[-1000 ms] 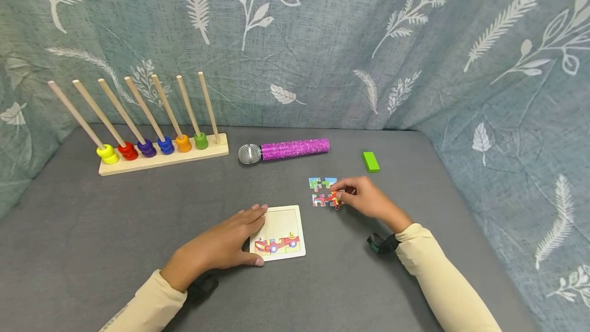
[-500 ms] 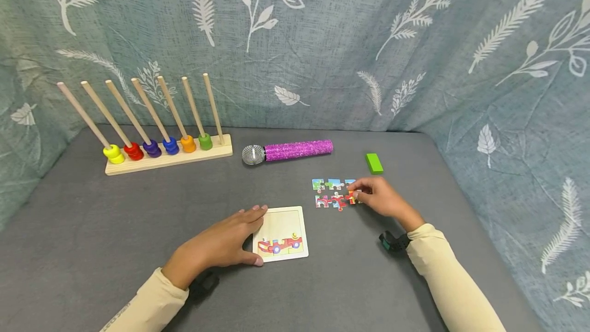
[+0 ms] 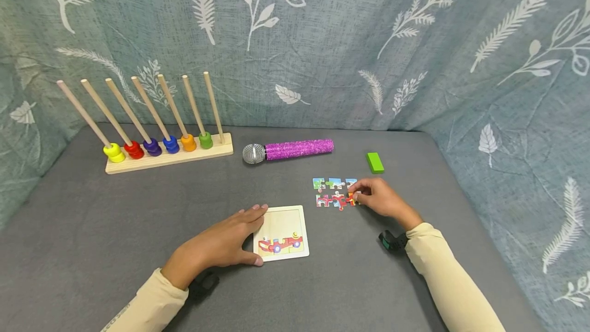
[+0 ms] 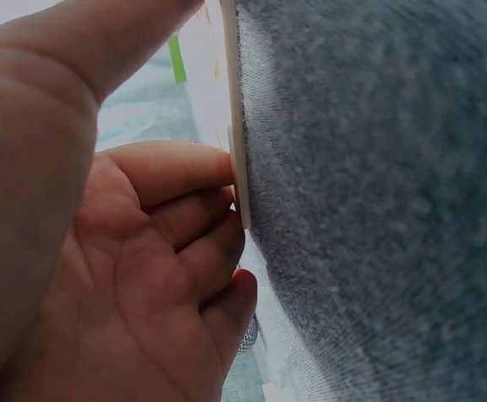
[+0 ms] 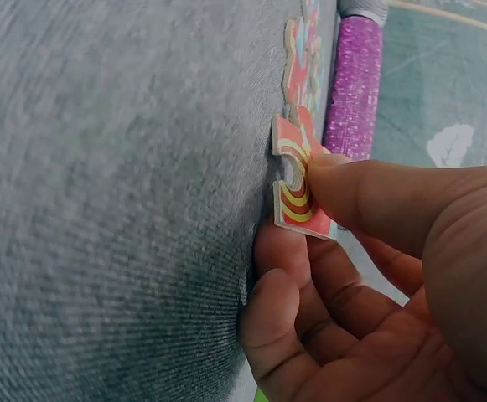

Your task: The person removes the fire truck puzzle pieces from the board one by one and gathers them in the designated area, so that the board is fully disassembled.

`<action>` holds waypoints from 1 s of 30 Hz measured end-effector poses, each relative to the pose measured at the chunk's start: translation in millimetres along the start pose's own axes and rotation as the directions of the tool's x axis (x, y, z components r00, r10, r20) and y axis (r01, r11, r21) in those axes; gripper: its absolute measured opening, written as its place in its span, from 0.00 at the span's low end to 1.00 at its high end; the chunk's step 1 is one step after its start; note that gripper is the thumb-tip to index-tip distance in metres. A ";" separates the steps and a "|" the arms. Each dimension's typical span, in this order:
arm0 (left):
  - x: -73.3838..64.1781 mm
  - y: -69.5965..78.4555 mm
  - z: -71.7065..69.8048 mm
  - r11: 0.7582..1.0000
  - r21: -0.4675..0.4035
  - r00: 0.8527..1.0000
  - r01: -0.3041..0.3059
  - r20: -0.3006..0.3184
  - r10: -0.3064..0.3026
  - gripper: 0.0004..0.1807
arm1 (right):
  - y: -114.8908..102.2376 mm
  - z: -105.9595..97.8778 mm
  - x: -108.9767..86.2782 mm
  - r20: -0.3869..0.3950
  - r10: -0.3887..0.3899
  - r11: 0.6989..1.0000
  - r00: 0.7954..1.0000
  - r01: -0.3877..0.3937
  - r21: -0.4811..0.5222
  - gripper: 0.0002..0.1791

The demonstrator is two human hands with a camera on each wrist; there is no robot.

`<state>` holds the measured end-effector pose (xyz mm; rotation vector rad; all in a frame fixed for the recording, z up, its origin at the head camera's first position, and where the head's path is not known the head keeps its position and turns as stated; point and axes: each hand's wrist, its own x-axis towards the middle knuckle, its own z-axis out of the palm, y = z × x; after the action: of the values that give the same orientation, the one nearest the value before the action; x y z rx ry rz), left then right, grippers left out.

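Note:
My left hand (image 3: 230, 237) rests along the left side of a square wooden puzzle tray (image 3: 282, 219), thumb at the near corner and fingertips at the far one. In the left wrist view its fingertips (image 4: 218, 172) touch the tray's edge. Vehicle puzzle pieces (image 3: 278, 245) fill the tray's lower part; bare wood shows above. My right hand (image 3: 382, 199) pinches a red puzzle piece with yellow curved stripes (image 5: 300, 209), which looks slightly tilted against the tabletop in the right wrist view. Several other puzzle pieces (image 3: 324, 201) lie beside it in two rows.
Behind the pieces lies a glittery purple microphone (image 3: 298, 149). A green block (image 3: 375, 163) sits beyond my right hand. At the back left stands a wooden peg counting rack (image 3: 170, 160) with coloured rings. A leaf-patterned cloth (image 3: 295, 65) hangs behind the grey table (image 3: 322, 291).
My right hand has moved right, from the middle of the loose pieces to the piece at the right end of the near row. The left hand keeps its place on the tray.

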<state>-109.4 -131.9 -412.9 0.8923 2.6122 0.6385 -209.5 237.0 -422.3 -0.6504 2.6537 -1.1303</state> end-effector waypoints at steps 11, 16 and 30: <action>-4.7 1.4 2.7 1.000 -0.021 1.000 -0.007 0.002 0.007 0.50 | 4.5 4.4 -2.2 0.000 -0.007 1.000 1.000 0.007 -0.028 0.04; -0.7 2.8 3.7 0.999 -0.036 1.000 -0.017 -0.001 0.017 0.50 | 6.9 -0.6 -6.6 -0.048 -0.009 0.999 0.999 0.007 -0.031 0.05; -1.5 -3.4 0.6 0.998 -0.045 0.999 -0.045 -0.005 0.045 0.50 | -19.5 3.2 -2.5 0.002 -0.050 0.999 0.999 0.050 -0.015 0.03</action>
<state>-109.7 -135.0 -414.8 0.9399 2.5773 0.7083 -199.9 224.1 -410.5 -0.7239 2.6612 -1.1227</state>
